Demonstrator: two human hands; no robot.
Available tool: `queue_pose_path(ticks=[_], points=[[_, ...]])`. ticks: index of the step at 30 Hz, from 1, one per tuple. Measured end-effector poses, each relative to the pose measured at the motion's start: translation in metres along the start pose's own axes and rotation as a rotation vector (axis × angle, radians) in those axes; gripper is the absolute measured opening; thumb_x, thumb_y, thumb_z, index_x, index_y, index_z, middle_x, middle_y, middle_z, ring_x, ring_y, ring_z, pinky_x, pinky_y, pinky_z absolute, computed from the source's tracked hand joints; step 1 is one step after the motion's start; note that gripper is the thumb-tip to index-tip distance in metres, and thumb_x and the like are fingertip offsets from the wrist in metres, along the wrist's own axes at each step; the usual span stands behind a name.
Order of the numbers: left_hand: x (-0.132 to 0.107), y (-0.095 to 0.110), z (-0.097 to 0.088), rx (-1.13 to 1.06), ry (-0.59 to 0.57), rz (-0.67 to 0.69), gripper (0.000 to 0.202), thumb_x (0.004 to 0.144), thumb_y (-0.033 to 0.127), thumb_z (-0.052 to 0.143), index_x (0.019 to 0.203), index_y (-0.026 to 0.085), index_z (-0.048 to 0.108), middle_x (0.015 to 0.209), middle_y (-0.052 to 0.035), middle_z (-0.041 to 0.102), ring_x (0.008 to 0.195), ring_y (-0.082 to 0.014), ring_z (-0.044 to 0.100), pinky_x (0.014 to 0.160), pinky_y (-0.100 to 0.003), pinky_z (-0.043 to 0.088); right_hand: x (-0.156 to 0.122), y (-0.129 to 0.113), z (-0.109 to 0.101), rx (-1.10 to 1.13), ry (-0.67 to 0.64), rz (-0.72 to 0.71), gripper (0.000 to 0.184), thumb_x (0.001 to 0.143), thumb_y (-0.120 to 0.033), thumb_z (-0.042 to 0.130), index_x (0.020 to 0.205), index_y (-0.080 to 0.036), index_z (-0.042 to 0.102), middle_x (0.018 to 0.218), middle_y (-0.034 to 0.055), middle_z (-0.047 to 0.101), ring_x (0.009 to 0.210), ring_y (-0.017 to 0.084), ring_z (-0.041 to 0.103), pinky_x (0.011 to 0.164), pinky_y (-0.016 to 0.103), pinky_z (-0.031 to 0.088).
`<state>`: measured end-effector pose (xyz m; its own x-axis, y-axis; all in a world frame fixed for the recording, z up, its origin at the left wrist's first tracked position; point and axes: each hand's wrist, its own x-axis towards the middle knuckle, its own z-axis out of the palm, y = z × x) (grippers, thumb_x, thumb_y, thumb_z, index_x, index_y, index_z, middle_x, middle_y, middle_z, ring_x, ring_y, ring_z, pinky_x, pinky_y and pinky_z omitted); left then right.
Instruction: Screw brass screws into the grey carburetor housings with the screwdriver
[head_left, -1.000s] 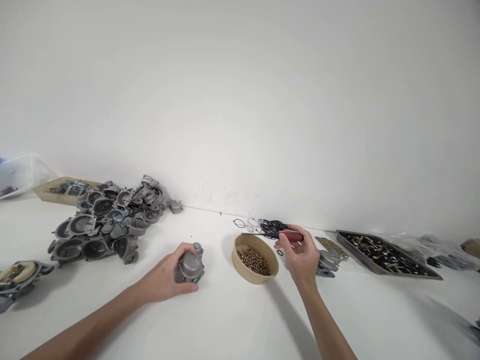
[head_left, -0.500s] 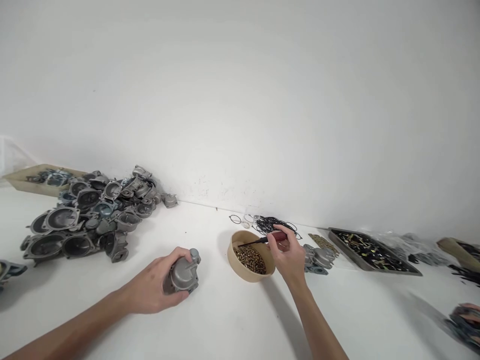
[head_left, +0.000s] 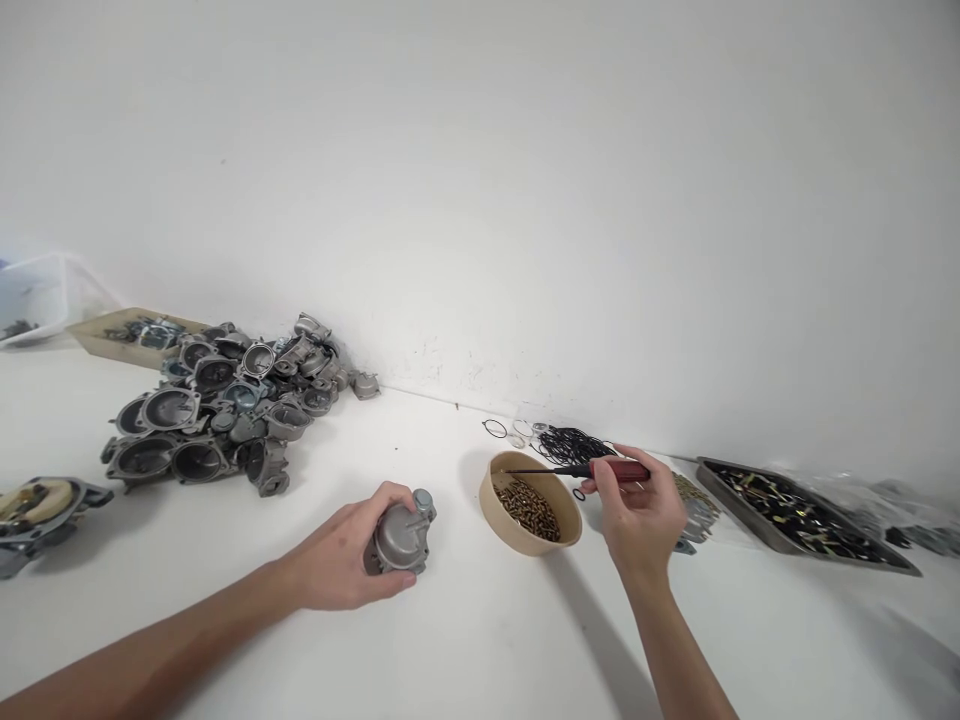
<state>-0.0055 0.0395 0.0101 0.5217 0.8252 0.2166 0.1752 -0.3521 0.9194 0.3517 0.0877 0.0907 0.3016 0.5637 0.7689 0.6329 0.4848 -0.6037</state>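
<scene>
My left hand (head_left: 349, 550) is wrapped round a grey cast-metal carburetor bowl (head_left: 403, 537), dome side up, with a small round cap at its top. In my right hand (head_left: 641, 505) is a screwdriver (head_left: 619, 470) with a red handle, its dark shaft pointing left. The shaft reaches over a round tan tub (head_left: 525, 545), and its tip is near the inside of the far left rim. Small brass-coloured screws (head_left: 529, 508) lie in the tub. Whether a screw sits on the tip is too small to tell.
Many grey metal housings (head_left: 171, 410) are heaped at the left, before a tan tray (head_left: 112, 345). Black rubber rings (head_left: 574, 445) lie behind the tub. A dark tray (head_left: 795, 515) of small parts stands right. Another metal part (head_left: 49, 510) sits at the left edge.
The view has swung left, so the scene sits further right. My right hand has drawn the screwdriver slightly right and levelled it over the tub. My left hand keeps its hold.
</scene>
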Motion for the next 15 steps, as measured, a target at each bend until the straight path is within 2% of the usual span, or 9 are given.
queue_pose_path(ticks=[4,8,11,15], points=[[0.0,0.0,-0.001,0.007,-0.002,-0.002,0.051,0.087,0.026,0.076,0.126,0.029,0.043,0.102,0.0008,0.076,0.086,-0.0208,0.069,0.08,-0.034,0.053,-0.005,-0.018,0.002,0.093,0.048,-0.117,0.032,0.09,-0.033,0.081,0.115,-0.018,0.07,0.087,0.0041,0.076,0.054,0.015,0.07,0.052,0.029,0.06],[-0.001,-0.002,-0.002,0.029,0.002,0.003,0.053,0.088,0.029,0.077,0.128,0.03,0.043,0.104,-0.0002,0.076,0.088,-0.0224,0.071,0.08,-0.034,0.054,-0.015,-0.034,0.006,0.201,0.048,-0.201,0.029,0.09,-0.029,0.082,0.115,-0.019,0.07,0.087,0.0047,0.076,0.061,0.018,0.072,0.055,0.033,0.064],[-0.001,-0.002,-0.002,0.047,0.005,-0.003,0.053,0.088,0.029,0.077,0.129,0.03,0.043,0.105,-0.0005,0.076,0.089,-0.0229,0.071,0.08,-0.035,0.054,-0.026,-0.043,0.01,0.273,0.023,-0.206,0.028,0.09,-0.026,0.081,0.115,-0.02,0.071,0.086,0.0051,0.075,0.07,0.021,0.075,0.052,0.032,0.064],[0.0,-0.002,-0.002,0.041,-0.004,-0.016,0.052,0.089,0.03,0.076,0.128,0.03,0.042,0.103,-0.0001,0.075,0.087,-0.0224,0.07,0.076,-0.033,0.052,-0.044,-0.056,0.015,0.332,-0.069,-0.137,0.024,0.094,-0.023,0.076,0.117,-0.022,0.069,0.09,0.0063,0.073,0.074,0.021,0.075,0.053,0.032,0.066]])
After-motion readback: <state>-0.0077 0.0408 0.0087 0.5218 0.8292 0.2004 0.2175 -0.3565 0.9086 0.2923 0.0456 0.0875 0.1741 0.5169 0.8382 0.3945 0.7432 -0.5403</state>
